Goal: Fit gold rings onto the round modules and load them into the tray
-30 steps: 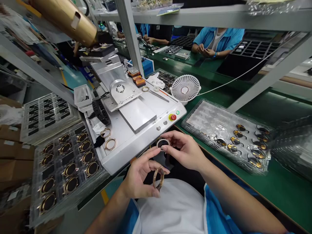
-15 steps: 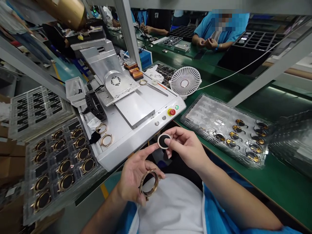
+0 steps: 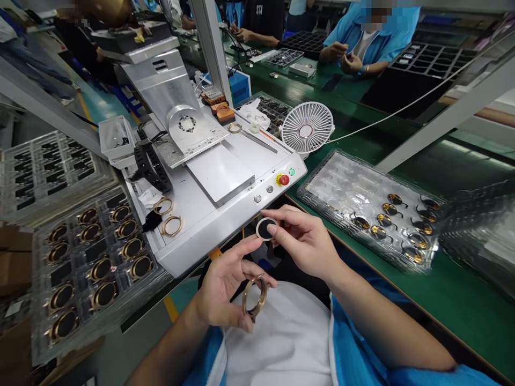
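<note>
A gold watch case (image 3: 263, 300), an open ring with lugs, is held by my left hand (image 3: 223, 287) between thumb and fingers. My right hand (image 3: 308, 244) pinches a round black disc with a pale rim (image 3: 264, 229), its thumb lying on the dark face. My left index fingertip comes up to the disc's lower left edge; whether it touches I cannot tell. Both hands are above my lap, in front of the white machine base (image 3: 209, 236). Two more gold rings, an upper one (image 3: 163, 213) and a lower one (image 3: 181, 226), lie on the machine's left corner.
At left, a clear tray (image 3: 82, 262) holds several gold watch cases with black discs. A plastic tray (image 3: 330, 185) of round parts with short cables lies on the green bench at right. A white fan (image 3: 307, 127), red button (image 3: 284, 180) and metal fixture (image 3: 177, 120) stand ahead. A co-worker (image 3: 370, 40) sits opposite.
The watch case in my left hand has turned more edge-on and moved slightly right and up. The disc in my right hand has shifted a little left. My view has tilted slightly.
</note>
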Demonstrator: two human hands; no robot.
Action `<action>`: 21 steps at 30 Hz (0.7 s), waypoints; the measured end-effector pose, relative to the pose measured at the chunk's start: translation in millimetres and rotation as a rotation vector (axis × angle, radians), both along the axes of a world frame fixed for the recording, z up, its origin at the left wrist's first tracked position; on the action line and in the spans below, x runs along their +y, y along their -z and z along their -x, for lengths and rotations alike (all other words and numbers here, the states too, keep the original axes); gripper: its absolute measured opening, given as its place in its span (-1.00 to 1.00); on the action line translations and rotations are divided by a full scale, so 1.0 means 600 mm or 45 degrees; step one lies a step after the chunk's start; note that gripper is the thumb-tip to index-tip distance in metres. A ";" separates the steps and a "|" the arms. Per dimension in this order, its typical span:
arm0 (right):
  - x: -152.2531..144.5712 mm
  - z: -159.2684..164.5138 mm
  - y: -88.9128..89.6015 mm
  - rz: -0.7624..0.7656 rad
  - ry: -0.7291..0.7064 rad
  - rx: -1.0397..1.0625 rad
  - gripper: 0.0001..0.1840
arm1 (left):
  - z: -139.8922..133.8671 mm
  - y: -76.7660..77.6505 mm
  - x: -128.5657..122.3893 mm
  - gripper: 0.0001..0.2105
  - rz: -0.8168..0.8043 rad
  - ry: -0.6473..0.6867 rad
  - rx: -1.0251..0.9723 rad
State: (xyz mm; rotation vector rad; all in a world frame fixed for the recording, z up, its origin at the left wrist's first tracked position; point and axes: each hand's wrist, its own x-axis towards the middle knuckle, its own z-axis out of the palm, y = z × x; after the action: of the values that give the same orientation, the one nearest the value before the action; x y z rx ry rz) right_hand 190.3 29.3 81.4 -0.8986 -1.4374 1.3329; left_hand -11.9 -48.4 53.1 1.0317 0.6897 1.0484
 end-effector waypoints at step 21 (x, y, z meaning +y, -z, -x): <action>0.085 0.027 0.021 -0.524 -0.229 -0.578 -0.91 | 0.024 0.046 0.028 -0.16 0.307 -0.299 -0.227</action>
State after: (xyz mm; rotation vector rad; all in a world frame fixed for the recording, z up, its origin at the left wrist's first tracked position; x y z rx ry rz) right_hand 173.9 80.1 68.6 -0.8377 -2.0929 0.9306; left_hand -26.2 -31.7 25.5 0.6510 0.7822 1.2110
